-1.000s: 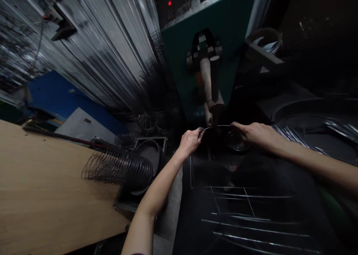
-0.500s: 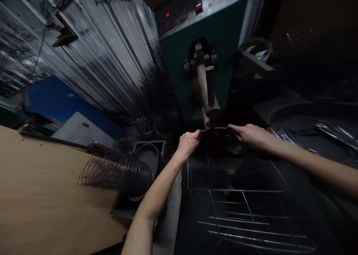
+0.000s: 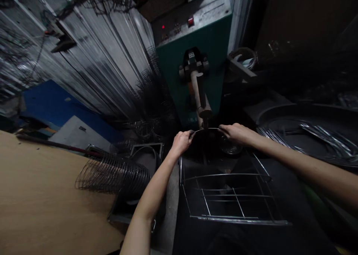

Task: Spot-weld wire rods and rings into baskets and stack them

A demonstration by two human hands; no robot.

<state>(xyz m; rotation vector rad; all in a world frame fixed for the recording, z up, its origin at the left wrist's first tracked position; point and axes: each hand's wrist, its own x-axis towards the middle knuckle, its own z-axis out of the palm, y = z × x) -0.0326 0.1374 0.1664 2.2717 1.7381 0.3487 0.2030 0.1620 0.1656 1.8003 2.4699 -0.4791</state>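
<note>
A thin curved metal wire point(image 3: 207, 128) spans between my two hands at the tip of the machine's arm point(image 3: 201, 107). My left hand point(image 3: 181, 142) pinches its left end, and my right hand point(image 3: 236, 132) grips its right end. Both hands are closed. Below them hangs a wire frame point(image 3: 220, 196) of long bars and short cross wires, over the dark area in front of my body. Whether the curved wire is joined to this frame is too dark to tell. A small round wire item point(image 3: 231, 146) lies just under my right hand.
The green machine point(image 3: 192, 34) with a red light stands ahead. At left, coiled wire rings point(image 3: 114, 174) hang on a rod beside a wooden board point(image 3: 50, 202). A large round tray point(image 3: 268, 115) with metal wires point(image 3: 327, 137) is at right.
The wire frame has swung and now shows more clearly, with its lower bars closer together. The whole view has shifted, and both hands still hold the curved wire by the machine's tip.
</note>
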